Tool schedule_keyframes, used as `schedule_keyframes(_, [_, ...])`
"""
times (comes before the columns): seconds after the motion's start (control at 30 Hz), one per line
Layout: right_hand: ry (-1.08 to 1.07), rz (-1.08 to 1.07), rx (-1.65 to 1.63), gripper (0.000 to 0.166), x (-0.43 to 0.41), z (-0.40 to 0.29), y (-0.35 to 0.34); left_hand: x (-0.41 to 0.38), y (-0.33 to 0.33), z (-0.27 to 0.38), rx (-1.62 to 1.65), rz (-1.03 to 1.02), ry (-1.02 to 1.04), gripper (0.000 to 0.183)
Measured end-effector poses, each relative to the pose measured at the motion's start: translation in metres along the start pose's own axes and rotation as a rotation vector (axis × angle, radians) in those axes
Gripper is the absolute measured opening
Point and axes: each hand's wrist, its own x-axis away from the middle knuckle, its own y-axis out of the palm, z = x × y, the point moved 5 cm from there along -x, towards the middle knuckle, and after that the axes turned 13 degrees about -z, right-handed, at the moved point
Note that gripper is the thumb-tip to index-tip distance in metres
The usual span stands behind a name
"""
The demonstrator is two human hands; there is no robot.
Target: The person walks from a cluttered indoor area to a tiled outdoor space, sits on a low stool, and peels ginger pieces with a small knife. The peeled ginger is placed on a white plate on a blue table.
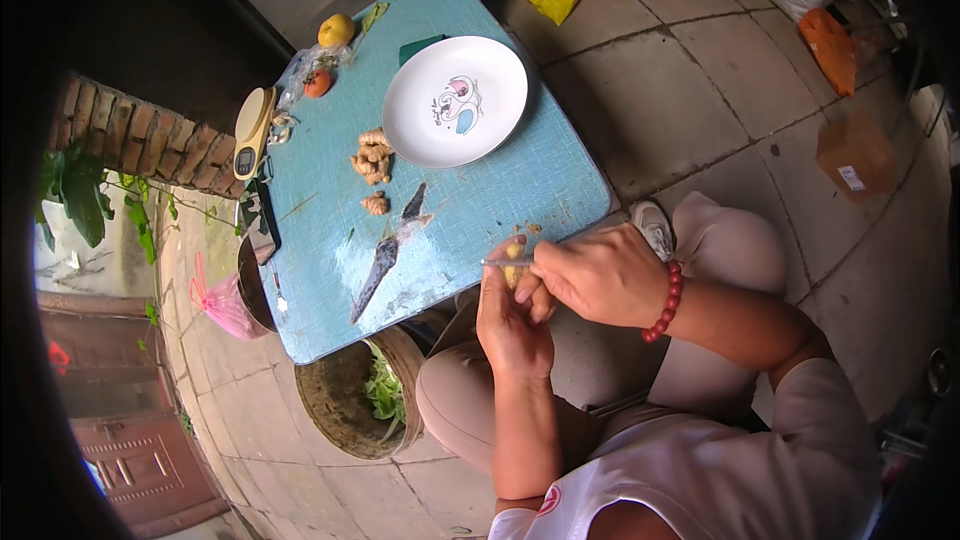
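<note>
My left hand (517, 337) holds a knob of ginger (514, 249) upright at the near edge of the blue-covered table (322, 270); its upper end shows pale yellow flesh. With my right hand (607, 274) I grip a thin metal tool (504, 262), whose narrow end lies across the ginger; its exact kind is unclear. Small brown scraps (533, 228) lie on the tabletop just beyond my hands. Farther back are a branched piece of unpeeled ginger (371, 157) and a smaller ginger piece (375, 203). A white plate with a swan drawing (491, 120) stands beside them.
Along the table's far left side sit a kitchen scale (253, 120), a phone (262, 229), a tomato (317, 83) and a yellow round fruit (336, 31). Below the near edge stands a bucket (319, 390) holding green leaves (386, 386). A dark tear (384, 259) marks the table cover.
</note>
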Motion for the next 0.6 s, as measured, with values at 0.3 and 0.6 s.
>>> schedule_keyframes(0.3, [0.207,-0.091,0.076,0.016,-0.001,0.022,-0.004,-0.004,0.009,0.0,-0.182,0.071,0.09,0.046])
schedule_keyframes(0.6, [0.109,-0.016,-0.152,0.018,-0.001,0.016,-0.01,0.002,0.017,0.003,-0.255,-0.02,0.092,0.029])
